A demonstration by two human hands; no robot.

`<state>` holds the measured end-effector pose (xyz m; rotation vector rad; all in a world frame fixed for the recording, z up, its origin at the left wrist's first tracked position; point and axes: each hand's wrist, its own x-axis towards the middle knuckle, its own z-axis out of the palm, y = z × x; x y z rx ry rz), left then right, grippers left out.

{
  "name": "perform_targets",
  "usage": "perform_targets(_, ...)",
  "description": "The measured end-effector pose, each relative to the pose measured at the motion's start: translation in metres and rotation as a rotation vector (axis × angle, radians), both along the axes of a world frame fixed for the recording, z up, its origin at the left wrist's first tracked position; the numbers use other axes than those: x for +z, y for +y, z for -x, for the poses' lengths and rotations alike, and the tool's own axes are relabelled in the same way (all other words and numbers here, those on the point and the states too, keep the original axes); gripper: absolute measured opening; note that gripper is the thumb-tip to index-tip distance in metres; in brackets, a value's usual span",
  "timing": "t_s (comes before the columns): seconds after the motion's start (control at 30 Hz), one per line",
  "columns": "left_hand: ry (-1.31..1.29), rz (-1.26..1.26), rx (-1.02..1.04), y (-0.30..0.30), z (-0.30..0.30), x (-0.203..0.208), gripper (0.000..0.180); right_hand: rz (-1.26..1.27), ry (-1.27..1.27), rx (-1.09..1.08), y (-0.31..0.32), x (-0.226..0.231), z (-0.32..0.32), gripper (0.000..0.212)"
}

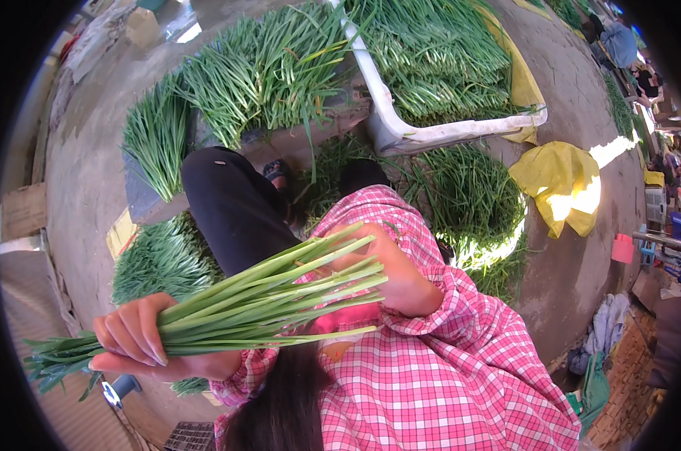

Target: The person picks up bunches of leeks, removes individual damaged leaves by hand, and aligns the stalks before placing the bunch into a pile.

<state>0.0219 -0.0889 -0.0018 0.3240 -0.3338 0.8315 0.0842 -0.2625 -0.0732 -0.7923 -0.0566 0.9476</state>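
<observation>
A bunch of long green garlic chives (258, 301) lies slantwise in front of my chest, its pale cut ends fanned out to the right and its leafy tips hanging at the far left. My left hand (141, 331) is closed around the bunch near the leafy end, thumb below and fingers over the top. Behind the pale ends is my right hand (382, 259), bent at the wrist and close against the stalks. Its fingers are mostly hidden by the chives, so their grip cannot be made out.
Large heaps of chives (258, 75) lie ahead on a low ledge. A white-rimmed tub (431, 135) beside them holds more. Another pile (468, 192) sits right of my legs, near a yellow sack (562, 184). More chives (167, 259) lie at left, by my dark-trousered knee (224, 203).
</observation>
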Motion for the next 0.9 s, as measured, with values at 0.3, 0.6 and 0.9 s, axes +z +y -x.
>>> perform_targets(0.3, -0.048, 0.130, 0.020, 0.030, 0.021, -0.002, 0.029, 0.244, -0.682, -0.117, -0.082, 0.016, -0.039, 0.010)
perform_targets(0.6, 0.010, 0.228, -0.031, 0.049, 0.031, -0.004, 0.029, 0.419, -0.509, -0.326, -0.191, -0.005, -0.088, 0.026)
perform_targets(0.9, 0.013, 0.197, -0.036, 0.026, 0.012, -0.010, 0.031, 0.430, -1.163, -0.069, -0.070, 0.004, -0.026, 0.057)
